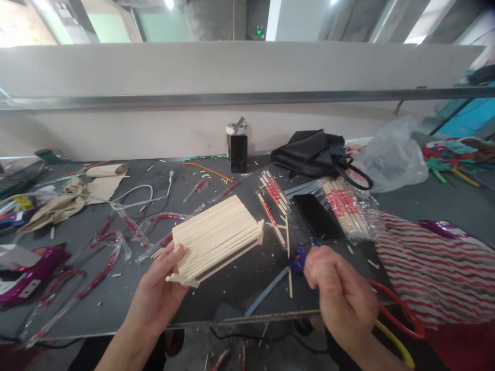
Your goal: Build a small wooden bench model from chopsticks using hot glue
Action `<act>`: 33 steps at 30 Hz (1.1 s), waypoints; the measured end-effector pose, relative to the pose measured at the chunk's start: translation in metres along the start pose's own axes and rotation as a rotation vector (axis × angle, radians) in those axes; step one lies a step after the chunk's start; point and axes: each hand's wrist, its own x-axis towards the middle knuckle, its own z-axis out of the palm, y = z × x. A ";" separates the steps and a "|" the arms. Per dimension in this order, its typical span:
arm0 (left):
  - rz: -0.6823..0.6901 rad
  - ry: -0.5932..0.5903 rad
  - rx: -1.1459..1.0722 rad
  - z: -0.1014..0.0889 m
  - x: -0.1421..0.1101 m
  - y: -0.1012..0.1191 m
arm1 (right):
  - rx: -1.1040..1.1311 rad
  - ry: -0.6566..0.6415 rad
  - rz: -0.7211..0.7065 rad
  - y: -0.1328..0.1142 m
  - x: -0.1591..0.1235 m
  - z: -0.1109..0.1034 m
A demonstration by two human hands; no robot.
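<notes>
"While our left hand (164, 283) grips one wooden-stick panel (214, 237) at seven o'clock, our right hand (340, 288)?"
"Curled at four; its contents we can't tell. Two smartphones (238, 154) occupy our littered dark tabletop (216, 293), before one pale partition (174, 67)."

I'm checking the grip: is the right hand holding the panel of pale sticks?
No, the left hand grips the panel of pale sticks, while the right hand is apart from it.
</notes>
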 end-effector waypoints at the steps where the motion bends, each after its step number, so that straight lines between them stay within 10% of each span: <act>1: 0.007 -0.013 -0.020 0.002 0.000 -0.001 | -0.063 -0.046 -0.037 -0.001 -0.002 0.001; 13: 0.088 -0.095 -0.099 0.002 0.003 -0.027 | -0.088 -0.361 -0.087 0.001 -0.012 0.029; 23: -0.034 -0.238 -0.085 -0.001 -0.012 -0.025 | -0.221 -0.379 -0.150 0.007 -0.018 0.042; 30: -0.125 -0.432 0.318 -0.033 -0.025 0.003 | -0.303 -0.335 -0.117 0.010 -0.012 0.040; 33: 0.069 -0.331 0.636 -0.050 -0.023 0.019 | -0.278 -0.290 -0.120 0.004 -0.011 0.042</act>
